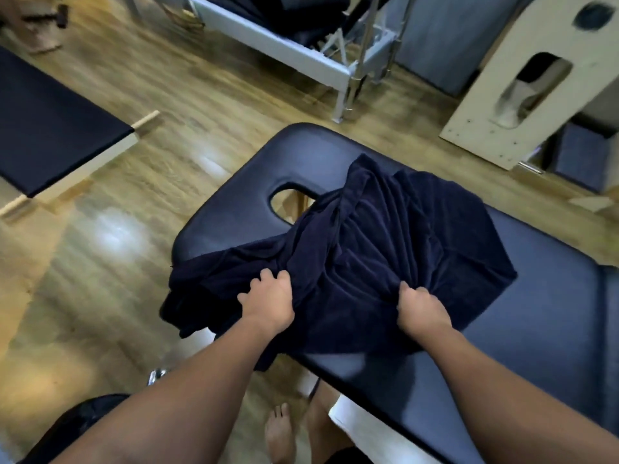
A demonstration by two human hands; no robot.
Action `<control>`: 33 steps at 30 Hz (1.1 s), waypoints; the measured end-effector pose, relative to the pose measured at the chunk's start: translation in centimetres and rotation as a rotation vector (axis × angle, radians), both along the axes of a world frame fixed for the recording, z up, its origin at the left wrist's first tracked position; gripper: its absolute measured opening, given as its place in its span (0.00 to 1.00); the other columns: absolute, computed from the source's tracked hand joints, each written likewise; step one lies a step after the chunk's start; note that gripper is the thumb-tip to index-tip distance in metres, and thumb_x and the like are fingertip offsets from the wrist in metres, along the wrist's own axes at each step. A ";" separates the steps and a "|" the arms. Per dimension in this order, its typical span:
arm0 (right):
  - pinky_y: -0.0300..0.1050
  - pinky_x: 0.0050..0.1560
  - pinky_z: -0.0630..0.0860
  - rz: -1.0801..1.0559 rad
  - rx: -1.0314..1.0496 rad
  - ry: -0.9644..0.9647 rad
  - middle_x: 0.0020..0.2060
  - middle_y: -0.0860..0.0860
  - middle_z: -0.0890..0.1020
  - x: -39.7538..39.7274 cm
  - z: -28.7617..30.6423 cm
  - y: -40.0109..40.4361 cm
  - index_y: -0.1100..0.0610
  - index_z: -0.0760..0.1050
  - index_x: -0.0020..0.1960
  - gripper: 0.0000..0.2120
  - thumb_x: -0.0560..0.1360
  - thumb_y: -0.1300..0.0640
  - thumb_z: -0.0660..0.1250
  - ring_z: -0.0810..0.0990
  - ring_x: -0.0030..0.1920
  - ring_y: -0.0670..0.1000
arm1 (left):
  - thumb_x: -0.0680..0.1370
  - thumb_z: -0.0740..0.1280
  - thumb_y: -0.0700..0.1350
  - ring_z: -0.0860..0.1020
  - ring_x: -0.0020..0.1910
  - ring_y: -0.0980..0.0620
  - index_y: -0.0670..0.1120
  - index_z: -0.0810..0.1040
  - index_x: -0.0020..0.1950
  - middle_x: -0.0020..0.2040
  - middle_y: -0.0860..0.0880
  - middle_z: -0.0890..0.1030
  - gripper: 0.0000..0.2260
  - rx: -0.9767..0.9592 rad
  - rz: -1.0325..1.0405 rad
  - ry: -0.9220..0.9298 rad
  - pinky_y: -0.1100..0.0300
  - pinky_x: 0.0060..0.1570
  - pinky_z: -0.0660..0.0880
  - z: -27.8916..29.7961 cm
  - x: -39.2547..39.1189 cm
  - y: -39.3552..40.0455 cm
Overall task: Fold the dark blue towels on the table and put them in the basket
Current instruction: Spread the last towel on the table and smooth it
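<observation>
The left hand and right hand, knuckles up and arms outstretched, each gripped a bunch of the crumpled dark blue towel heaped on the padded table, toward twelve o'clock of both wrists.

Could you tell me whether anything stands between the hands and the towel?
Nothing does. The left hand and right hand both grip the crumpled towel on the table. No basket can be made out in this view, so the path to it cannot be judged.

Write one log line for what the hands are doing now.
left hand: grips towel | right hand: grips towel | towel: crumpled on table
</observation>
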State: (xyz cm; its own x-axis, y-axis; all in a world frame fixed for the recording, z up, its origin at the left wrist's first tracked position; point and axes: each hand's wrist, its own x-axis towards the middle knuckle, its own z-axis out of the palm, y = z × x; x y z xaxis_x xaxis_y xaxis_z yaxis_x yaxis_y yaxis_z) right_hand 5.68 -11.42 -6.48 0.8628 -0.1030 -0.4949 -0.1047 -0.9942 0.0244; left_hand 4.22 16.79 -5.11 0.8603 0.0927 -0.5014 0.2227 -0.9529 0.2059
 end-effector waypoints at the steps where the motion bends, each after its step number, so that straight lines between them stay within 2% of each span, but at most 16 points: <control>1: 0.50 0.47 0.73 -0.036 0.007 0.006 0.52 0.59 0.75 -1.2 0.2 -1.1 0.58 0.67 0.64 0.14 0.79 0.60 0.63 0.78 0.51 0.61 | 0.75 0.68 0.40 0.71 0.60 0.40 0.48 0.67 0.62 0.61 0.44 0.68 0.18 0.002 -0.036 0.001 0.40 0.56 0.71 0.0 0.0 -1.0; 6: 0.47 0.44 0.72 -0.209 0.027 0.016 0.52 0.56 0.77 -6.9 0.8 -7.0 0.56 0.69 0.56 0.07 0.79 0.59 0.65 0.80 0.49 0.57 | 0.75 0.69 0.40 0.71 0.60 0.42 0.49 0.68 0.62 0.59 0.46 0.67 0.18 -0.012 -0.220 0.012 0.42 0.56 0.71 0.1 -0.6 -7.2; 10: 0.47 0.42 0.77 -0.335 0.058 -0.011 0.43 0.50 0.77 -10.4 1.6 -12.0 0.53 0.68 0.47 0.06 0.79 0.55 0.65 0.78 0.42 0.53 | 0.74 0.68 0.39 0.71 0.59 0.44 0.49 0.68 0.63 0.58 0.47 0.67 0.19 -0.008 -0.309 -0.005 0.42 0.55 0.70 -0.3 -1.5 -12.8; 13: 0.49 0.44 0.80 -0.425 0.067 -0.014 0.42 0.50 0.78 -12.4 2.0 -16.1 0.54 0.71 0.49 0.05 0.78 0.53 0.66 0.79 0.41 0.52 | 0.74 0.67 0.38 0.70 0.59 0.46 0.49 0.68 0.64 0.58 0.48 0.66 0.20 0.001 -0.369 -0.029 0.43 0.55 0.69 -0.6 -1.9 -17.6; 16: 0.48 0.44 0.80 -0.483 0.111 0.013 0.47 0.50 0.81 -13.3 2.8 -20.6 0.55 0.74 0.55 0.11 0.76 0.50 0.69 0.80 0.44 0.53 | 0.74 0.66 0.37 0.69 0.58 0.46 0.49 0.68 0.64 0.57 0.49 0.66 0.21 -0.007 -0.411 -0.048 0.42 0.55 0.68 -0.9 -2.2 -23.2; 20: 0.49 0.43 0.80 -0.310 0.126 0.004 0.43 0.49 0.79 -11.2 3.7 -25.9 0.52 0.76 0.47 0.15 0.75 0.40 0.68 0.79 0.44 0.53 | 0.73 0.67 0.38 0.69 0.57 0.47 0.49 0.69 0.64 0.53 0.50 0.63 0.20 0.009 -0.404 -0.082 0.43 0.53 0.69 -1.3 -2.2 -29.1; 22: 0.52 0.54 0.78 -0.141 0.096 -0.113 0.52 0.51 0.78 -9.6 3.4 -27.7 0.53 0.79 0.55 0.16 0.77 0.41 0.67 0.76 0.55 0.56 | 0.73 0.67 0.39 0.70 0.57 0.47 0.49 0.69 0.63 0.53 0.51 0.63 0.20 0.021 -0.378 -0.092 0.43 0.53 0.69 -1.4 -2.1 -30.8; 24: 0.57 0.64 0.71 0.003 0.030 -0.219 0.67 0.52 0.70 -7.7 2.7 -29.4 0.50 0.74 0.67 0.19 0.79 0.45 0.66 0.66 0.69 0.59 | 0.73 0.67 0.39 0.70 0.57 0.47 0.50 0.69 0.63 0.53 0.51 0.64 0.20 0.031 -0.349 -0.091 0.42 0.54 0.70 -1.4 -2.0 -32.3; 26: 0.68 0.70 0.62 -0.066 0.096 -0.132 0.79 0.53 0.52 -5.8 2.2 -31.1 0.42 0.60 0.76 0.29 0.78 0.50 0.66 0.50 0.77 0.64 | 0.73 0.66 0.38 0.70 0.58 0.47 0.50 0.70 0.61 0.54 0.51 0.66 0.18 0.045 -0.321 -0.083 0.41 0.54 0.71 -1.4 -2.0 -33.2; 27: 0.74 0.70 0.55 -0.146 0.144 -0.047 0.80 0.51 0.44 -5.2 2.0 -31.9 0.37 0.52 0.77 0.35 0.77 0.51 0.65 0.43 0.78 0.67 | 0.73 0.66 0.38 0.70 0.57 0.46 0.50 0.70 0.60 0.54 0.51 0.66 0.17 0.050 -0.309 -0.078 0.41 0.54 0.71 -1.4 -2.0 -33.4; 29: 0.82 0.67 0.49 -0.226 0.190 0.042 0.80 0.48 0.37 -4.9 1.3 -33.9 0.31 0.44 0.76 0.39 0.76 0.51 0.64 0.36 0.78 0.67 | 0.72 0.64 0.37 0.71 0.57 0.46 0.49 0.70 0.58 0.53 0.51 0.66 0.16 0.061 -0.293 -0.069 0.40 0.54 0.71 -1.4 -2.0 -34.1; 33: 0.80 0.67 0.55 -0.263 0.126 -0.011 0.80 0.48 0.36 -7.1 0.6 -39.2 0.29 0.41 0.75 0.41 0.76 0.51 0.64 0.35 0.78 0.65 | 0.72 0.64 0.36 0.70 0.58 0.46 0.49 0.69 0.58 0.53 0.51 0.66 0.17 0.053 -0.319 -0.063 0.38 0.55 0.72 -1.2 -1.6 -37.6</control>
